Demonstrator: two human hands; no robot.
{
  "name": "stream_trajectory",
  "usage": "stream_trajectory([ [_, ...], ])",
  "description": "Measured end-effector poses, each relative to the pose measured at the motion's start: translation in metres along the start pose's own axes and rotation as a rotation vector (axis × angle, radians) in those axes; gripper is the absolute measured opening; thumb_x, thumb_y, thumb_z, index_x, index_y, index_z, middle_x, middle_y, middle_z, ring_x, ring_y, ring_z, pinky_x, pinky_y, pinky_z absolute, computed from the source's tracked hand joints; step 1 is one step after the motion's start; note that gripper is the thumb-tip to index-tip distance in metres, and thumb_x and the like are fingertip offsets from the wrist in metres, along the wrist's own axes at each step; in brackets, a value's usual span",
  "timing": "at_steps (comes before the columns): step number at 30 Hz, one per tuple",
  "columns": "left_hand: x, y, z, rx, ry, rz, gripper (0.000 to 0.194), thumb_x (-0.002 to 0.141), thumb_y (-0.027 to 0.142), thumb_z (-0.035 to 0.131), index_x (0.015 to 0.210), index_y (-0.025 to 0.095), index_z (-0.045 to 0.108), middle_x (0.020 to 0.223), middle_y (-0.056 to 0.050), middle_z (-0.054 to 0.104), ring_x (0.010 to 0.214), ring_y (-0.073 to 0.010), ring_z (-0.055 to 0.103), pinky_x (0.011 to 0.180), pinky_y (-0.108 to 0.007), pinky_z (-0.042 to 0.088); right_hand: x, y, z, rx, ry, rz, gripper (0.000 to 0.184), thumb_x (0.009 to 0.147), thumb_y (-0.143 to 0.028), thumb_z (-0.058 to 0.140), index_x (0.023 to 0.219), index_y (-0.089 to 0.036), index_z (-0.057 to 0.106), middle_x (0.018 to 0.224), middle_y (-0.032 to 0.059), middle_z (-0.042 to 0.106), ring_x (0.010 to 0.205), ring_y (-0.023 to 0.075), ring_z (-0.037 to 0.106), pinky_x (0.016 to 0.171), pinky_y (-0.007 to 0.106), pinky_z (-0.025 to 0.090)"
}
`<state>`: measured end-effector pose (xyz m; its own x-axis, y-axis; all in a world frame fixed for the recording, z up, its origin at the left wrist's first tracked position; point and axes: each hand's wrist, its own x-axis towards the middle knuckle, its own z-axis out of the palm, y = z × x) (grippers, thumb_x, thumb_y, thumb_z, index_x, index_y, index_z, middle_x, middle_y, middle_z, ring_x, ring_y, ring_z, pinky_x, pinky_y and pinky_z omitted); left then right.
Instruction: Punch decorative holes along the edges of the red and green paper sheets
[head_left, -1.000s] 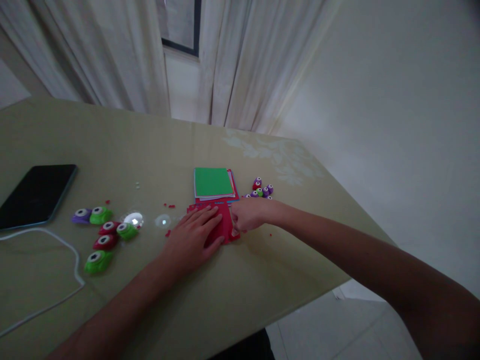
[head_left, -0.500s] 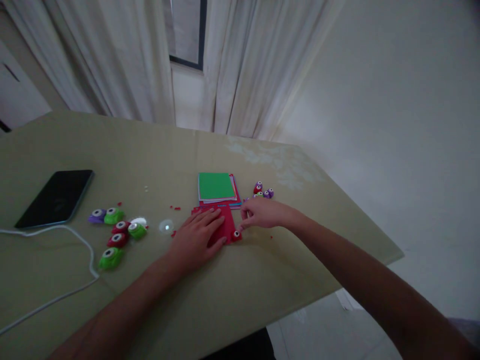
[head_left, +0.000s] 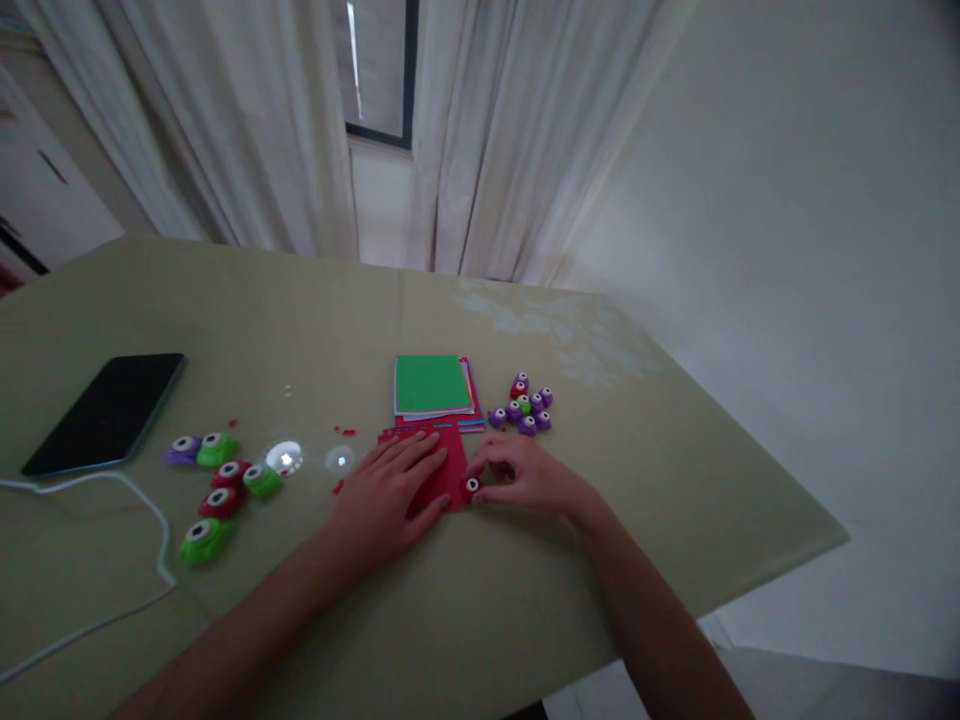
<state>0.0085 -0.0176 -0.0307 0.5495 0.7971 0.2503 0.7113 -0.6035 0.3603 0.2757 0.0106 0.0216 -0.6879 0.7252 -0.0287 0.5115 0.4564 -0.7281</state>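
Observation:
My left hand [head_left: 391, 492] lies flat with fingers stretched over the red cards [head_left: 452, 450], pressing them to the table. At their right edge sits a small red eyeball toy [head_left: 472, 486]. My right hand [head_left: 525, 475] has its thumb and fingers curled around this toy, pinching it from the right. Just beyond the red cards is a stack topped by a green card [head_left: 431, 384]. Behind my right hand stands a cluster of small purple, red and green eyeball toys [head_left: 524, 405].
Larger red, green and purple eyeball toys [head_left: 227, 502] stand at the left, near a black tablet [head_left: 109, 412] and a white cable [head_left: 163, 540]. Two clear round discs [head_left: 284, 458] and red scraps [head_left: 349, 432] lie left of the cards. A wall and curtains [head_left: 480, 130] border the table.
My right hand has come nearer and its fingers have closed around the red eyeball toy. The small cluster behind it is now uncovered. My left hand stays on the cards.

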Motion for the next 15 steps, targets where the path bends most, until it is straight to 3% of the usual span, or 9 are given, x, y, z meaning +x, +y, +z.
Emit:
stream_trajectory([
  [4,-0.001,0.000,-0.001,-0.004,-0.010,0.005,0.055,0.101,0.046,0.063,0.151,0.023,0.062,0.161,-0.011,0.058,0.146,-0.0344,0.056,0.122,-0.060,0.045,-0.011,0.011,-0.002,0.039,0.063,0.004,0.020,0.092,-0.032,0.082,0.108,-0.020,0.080,0.104,0.0055,0.069,0.092,0.0185,0.065,0.084,0.031,0.051],
  [10,-0.002,0.000,-0.001,0.012,-0.023,-0.007,0.055,0.102,0.048,0.062,0.152,0.024,0.061,0.163,-0.010,0.057,0.147,-0.0339,0.056,0.122,-0.058,0.045,-0.014,0.016,-0.009,0.077,0.142,0.057,0.017,0.095,-0.028,0.076,0.108,-0.018,0.079,0.102,0.0052,0.066,0.075,0.0141,0.059,0.069,0.026,0.049],
  [15,-0.004,0.000,-0.002,0.035,-0.038,0.002,0.056,0.103,0.048,0.059,0.154,0.023,0.059,0.163,-0.010,0.056,0.147,-0.0335,0.055,0.123,-0.059,0.044,-0.012,0.019,-0.010,-0.013,0.222,0.078,0.016,0.100,-0.027,0.071,0.114,-0.020,0.078,0.109,0.0063,0.065,0.077,0.0140,0.059,0.075,0.028,0.050],
])
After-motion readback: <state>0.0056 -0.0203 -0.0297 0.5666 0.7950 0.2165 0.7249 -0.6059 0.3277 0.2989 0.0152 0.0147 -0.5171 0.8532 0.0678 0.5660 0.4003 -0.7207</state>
